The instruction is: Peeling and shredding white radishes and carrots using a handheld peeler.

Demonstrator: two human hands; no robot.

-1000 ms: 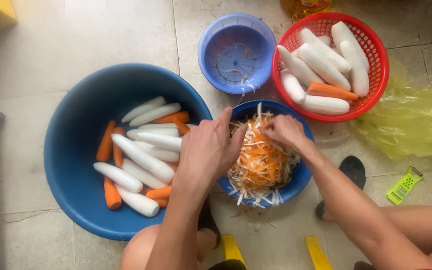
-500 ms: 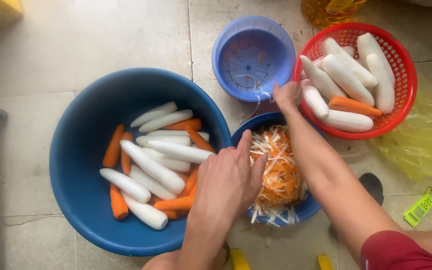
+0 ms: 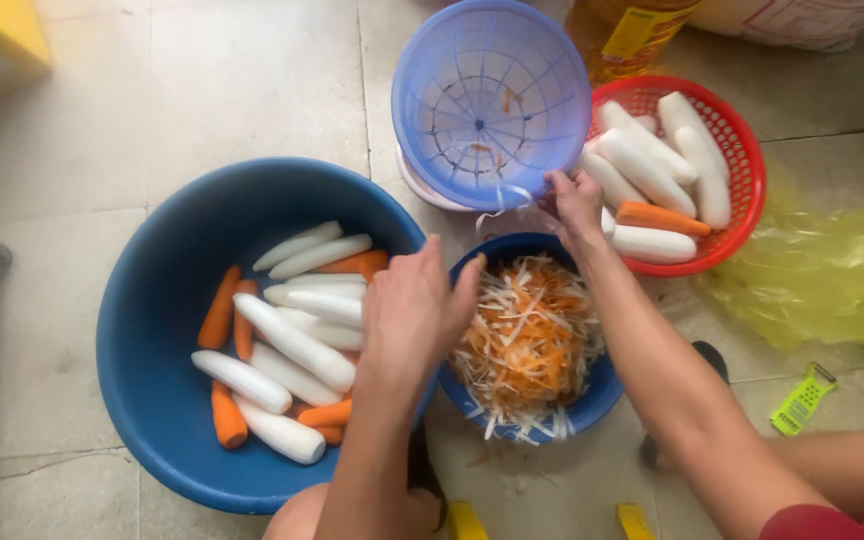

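Note:
My left hand point(image 3: 415, 305) rests with fingers together on the near rim of a small blue bowl point(image 3: 592, 395) heaped with shredded white radish and carrot point(image 3: 527, 340). My right hand point(image 3: 574, 200) grips the lower rim of a light-blue plastic strainer basket point(image 3: 487, 100) and tilts it up, its inside facing me; a few shreds cling inside and hang from its rim. The strainer sits just beyond the small bowl.
A big dark-blue basin point(image 3: 152, 320) at the left holds several peeled white radishes point(image 3: 292, 345) and carrots point(image 3: 220, 310). A red basket point(image 3: 727, 240) at the right holds more radishes and a carrot. A yellow-green plastic bag point(image 3: 822, 270) and a green peeler point(image 3: 802, 400) lie on the tiled floor.
My right hand left the shredded pile, reached to the strainer and tipped it up towards me. My left hand stayed at the small bowl's rim.

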